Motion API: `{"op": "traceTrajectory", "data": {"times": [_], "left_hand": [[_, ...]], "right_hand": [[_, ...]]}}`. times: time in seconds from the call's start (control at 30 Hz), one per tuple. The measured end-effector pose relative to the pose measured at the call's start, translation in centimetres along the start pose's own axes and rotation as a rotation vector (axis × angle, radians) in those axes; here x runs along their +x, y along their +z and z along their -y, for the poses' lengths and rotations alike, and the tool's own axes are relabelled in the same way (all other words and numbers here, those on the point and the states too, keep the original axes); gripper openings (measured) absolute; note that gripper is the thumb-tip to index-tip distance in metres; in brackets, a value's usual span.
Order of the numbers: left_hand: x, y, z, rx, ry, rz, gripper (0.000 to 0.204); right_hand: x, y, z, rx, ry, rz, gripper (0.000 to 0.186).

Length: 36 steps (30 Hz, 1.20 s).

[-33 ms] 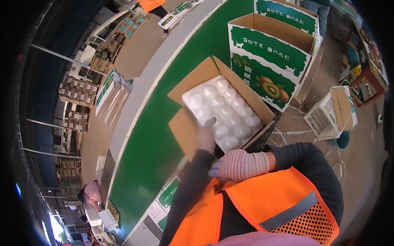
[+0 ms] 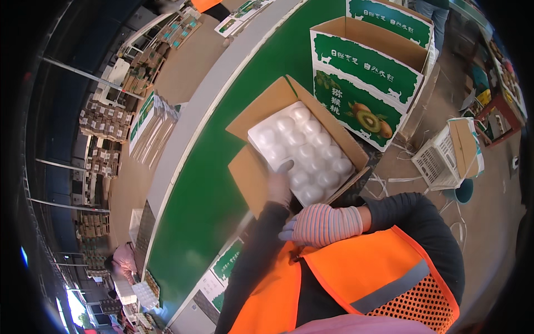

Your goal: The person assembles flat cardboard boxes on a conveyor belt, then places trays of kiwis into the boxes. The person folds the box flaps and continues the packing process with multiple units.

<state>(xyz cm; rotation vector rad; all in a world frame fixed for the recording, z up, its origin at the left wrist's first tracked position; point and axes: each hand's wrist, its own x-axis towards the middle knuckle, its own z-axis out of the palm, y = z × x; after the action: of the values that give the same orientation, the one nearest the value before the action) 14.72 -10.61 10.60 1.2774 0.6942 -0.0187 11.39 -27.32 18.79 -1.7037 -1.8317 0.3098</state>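
An open cardboard carton (image 2: 328, 116) stands tilted on the green surface, with a flap folded outward. Inside it lies a white moulded tray (image 2: 307, 150) with rows of rounded bumps. My left hand (image 2: 279, 186), gloved and blurred, reaches over the carton's near left side. One fingertip rests on the tray's edge, while its other fingers are hidden. Close to my chest, beside my left forearm, is my right hand (image 2: 325, 225) in a striped knit glove. Its fingers are bent and bunched, and whatever they hold, if anything, is hidden.
Green-and-white cartons (image 2: 364, 83) with a kiwi picture stand behind the open one. A white plastic crate (image 2: 436, 158) and a blue bucket (image 2: 463, 192) are on the floor at right. Flattened cartons (image 2: 153, 131) lean beyond the green table (image 2: 186, 222). A person in pink (image 2: 123, 261) works at its left end.
Very little differs. My right hand sits slightly farther left, and the carton's right corner has shifted a touch left. My left hand stays at the tray.
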Motion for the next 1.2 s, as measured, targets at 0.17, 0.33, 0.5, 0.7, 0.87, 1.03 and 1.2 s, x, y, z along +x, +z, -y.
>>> {"op": "traceTrajectory", "data": {"times": [0.17,0.33,0.5,0.7,0.87,1.03,1.2], "left_hand": [[4.0,-2.0,4.1,0.441,-0.028,-0.108,0.064],[8.7,-2.2,8.4,1.254,-0.082,-0.172,0.066],[6.1,-0.2,2.0,1.769,0.065,0.211,0.034],[5.6,3.9,-3.5,1.974,0.507,-0.005,0.067],[8.1,-0.6,-1.4,1.851,0.278,0.209,0.081],[7.9,1.1,1.2,1.893,0.411,-0.092,0.062],[6.4,0.7,-0.5,1.661,0.229,0.038,0.057]], "right_hand": [[1.1,-0.1,-0.1,0.155,-0.115,-0.254,0.015],[-0.4,-2.2,-1.0,0.728,-0.221,-0.33,0.018],[-4.4,-5.2,-1.9,0.784,-0.079,-0.373,0.021],[-5.9,-8.7,-2.3,0.453,0.124,-0.239,0.023],[-2.9,-12.9,-4.5,-0.042,0.145,-0.106,0.034],[5.0,-15.1,-12.1,-0.61,0.481,-0.229,0.062],[12.0,-14.2,-19.2,-0.623,0.892,0.051,0.055]]}}
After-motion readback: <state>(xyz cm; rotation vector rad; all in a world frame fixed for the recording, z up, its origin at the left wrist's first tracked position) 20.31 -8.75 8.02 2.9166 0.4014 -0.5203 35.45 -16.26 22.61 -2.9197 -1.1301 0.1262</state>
